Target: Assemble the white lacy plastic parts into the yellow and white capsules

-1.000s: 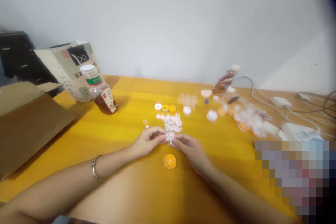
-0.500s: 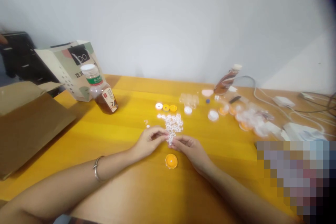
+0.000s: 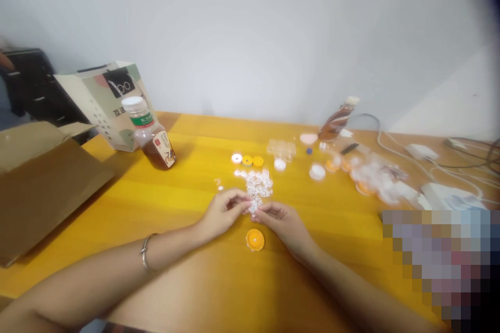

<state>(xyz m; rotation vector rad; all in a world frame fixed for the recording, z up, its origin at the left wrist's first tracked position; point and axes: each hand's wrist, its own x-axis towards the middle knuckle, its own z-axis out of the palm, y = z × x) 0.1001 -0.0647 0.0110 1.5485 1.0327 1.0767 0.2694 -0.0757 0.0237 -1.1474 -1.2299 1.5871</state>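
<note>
Both my hands meet over the middle of the table, fingertips pinched at a small white openwork plastic piece (image 3: 253, 207). My left hand (image 3: 224, 210) grips it from the left, thumb and fingers closed. From the right, my right hand (image 3: 283, 221) pinches at the same piece; the exact grip is too blurred to make out. Just beyond lies a pile of similar white openwork pieces (image 3: 259, 183). On the near side sits a round orange disc (image 3: 255, 240) with a pale centre. Behind the pile stand a white disc (image 3: 236, 158) and two yellow discs (image 3: 252, 161) in a row.
At left are a cardboard box (image 3: 47, 192), a paper bag (image 3: 105, 109) and a drink bottle (image 3: 150, 135). Toward the right are a clear tray (image 3: 281, 149), a second bottle (image 3: 339, 119), plastic-wrapped parts (image 3: 375, 179) and white cables (image 3: 394, 148).
Hardly anything differs. Both hands hold nearly the same position at the white piece, and the surrounding things stay where they were.
</note>
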